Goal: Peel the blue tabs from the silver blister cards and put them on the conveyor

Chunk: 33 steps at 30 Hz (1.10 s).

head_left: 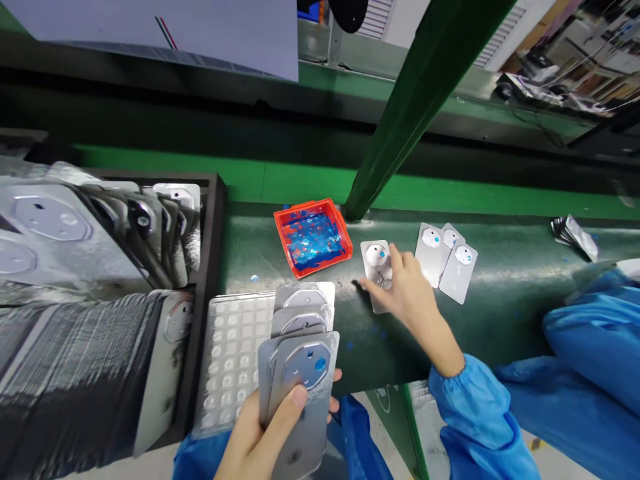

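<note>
My left hand (270,427) is closed around several silver plates (313,407) that look like phone back covers, fanned out one above another. The front one has a raised rounded camera area with a blue dot on it. My right hand (413,287) is over a single silver plate (375,257) lying on the green bench, thumb and forefinger apart at its right side and lower part. Whether the fingertips touch that plate I cannot tell. Right of this hand, more silver plates with blue dots (457,273) lie overlapping on the bench.
A red tray (345,253) holds small blue pieces. At the left, a dark box (213,227) is packed with upright silver plates. A clear blister tray (227,360) lies beside it. A green post (395,133) rises behind. A person's blue sleeve (590,333) is at right.
</note>
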{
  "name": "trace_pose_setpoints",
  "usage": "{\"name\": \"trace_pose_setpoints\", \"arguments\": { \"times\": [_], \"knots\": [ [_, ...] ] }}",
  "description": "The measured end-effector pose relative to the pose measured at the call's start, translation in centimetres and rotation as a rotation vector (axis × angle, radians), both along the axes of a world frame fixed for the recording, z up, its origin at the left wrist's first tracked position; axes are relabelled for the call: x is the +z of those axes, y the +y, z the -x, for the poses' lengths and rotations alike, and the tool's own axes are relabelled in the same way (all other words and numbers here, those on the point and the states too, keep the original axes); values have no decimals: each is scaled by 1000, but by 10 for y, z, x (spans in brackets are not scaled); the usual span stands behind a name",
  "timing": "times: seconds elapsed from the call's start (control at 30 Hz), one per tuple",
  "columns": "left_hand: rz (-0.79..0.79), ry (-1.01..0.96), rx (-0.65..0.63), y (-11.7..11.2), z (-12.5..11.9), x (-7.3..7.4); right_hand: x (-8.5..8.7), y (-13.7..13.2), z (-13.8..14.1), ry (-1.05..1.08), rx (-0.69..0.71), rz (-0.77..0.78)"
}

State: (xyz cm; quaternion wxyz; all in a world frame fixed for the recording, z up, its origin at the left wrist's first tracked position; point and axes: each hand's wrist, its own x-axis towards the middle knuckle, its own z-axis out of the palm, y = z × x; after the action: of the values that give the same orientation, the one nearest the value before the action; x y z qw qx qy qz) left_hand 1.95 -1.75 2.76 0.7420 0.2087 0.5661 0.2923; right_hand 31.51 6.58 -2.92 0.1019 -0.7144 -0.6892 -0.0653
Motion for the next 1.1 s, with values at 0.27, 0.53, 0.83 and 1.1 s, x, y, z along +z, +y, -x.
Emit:
{"name": "trace_pose_setpoints", "arguments": {
  "times": [0.27,0.53,0.83,1.1],
  "knots": [
    [53,-75,-15,-5,1,-2,-14,-20,61,-246,-151,19],
    [-144,-92,139,1,-21,-20,52,-74,87,10,-138,-217],
    [-294,17,183,22,-11,-31,53,-100,159,485,389,-212],
    [-455,185,-17,25,13,-20,64,-63,129,382,464,-309]
  ]
}}
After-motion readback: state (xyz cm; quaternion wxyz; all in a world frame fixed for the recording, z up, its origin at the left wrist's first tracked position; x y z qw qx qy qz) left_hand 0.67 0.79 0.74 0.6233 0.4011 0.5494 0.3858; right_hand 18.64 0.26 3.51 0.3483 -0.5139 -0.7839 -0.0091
